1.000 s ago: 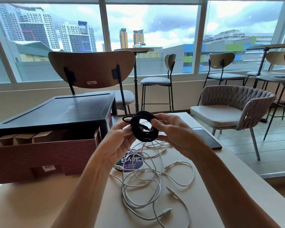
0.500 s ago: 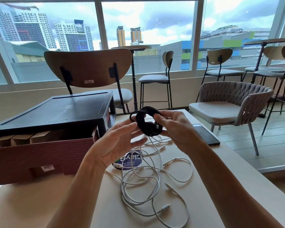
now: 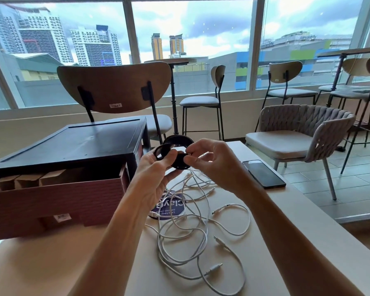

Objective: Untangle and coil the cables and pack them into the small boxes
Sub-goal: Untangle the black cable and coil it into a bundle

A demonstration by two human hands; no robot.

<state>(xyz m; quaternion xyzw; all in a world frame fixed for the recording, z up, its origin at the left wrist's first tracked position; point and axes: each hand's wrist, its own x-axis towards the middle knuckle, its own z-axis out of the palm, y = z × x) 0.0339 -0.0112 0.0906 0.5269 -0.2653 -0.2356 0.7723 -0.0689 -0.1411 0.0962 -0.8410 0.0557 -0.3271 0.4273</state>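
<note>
Item: black cable (image 3: 176,165), thin and rubbery, wound into a small round coil. It is held in the air above the far part of the pale beige desk (image 3: 297,242), between the reddish cardboard carton (image 3: 51,199) at the left edge and the black slab phone (image 3: 263,174) near the right edge. Grasp: the left hand (image 3: 156,178) has its thumb and curled fingers clamped round the coil's left side. The right hand (image 3: 216,163) pinches what looks like the cable's free end between thumb and forefinger at the coil's right side. Orientation: the ring stands roughly upright, its open face turned to the wearer. Being near-round, it has no clear long axis, though it reads slightly wider than tall. The pinched end points rightward. One turn bulges out at the left, apart from the main bundle. Hazards, as judged: a slip of the right pinch before the end is tucked would let the coil spring loose, and the stray left turn could slide off and reopen the winding. A coil left too wide may not fit the small brown cardboard boxes (image 3: 28,179) standing in the carton under its black lid (image 3: 73,144). Lowering the hands could snag the white cables (image 3: 201,233) tangled on the desk's middle; whether any touches the coil cannot be told.
</note>
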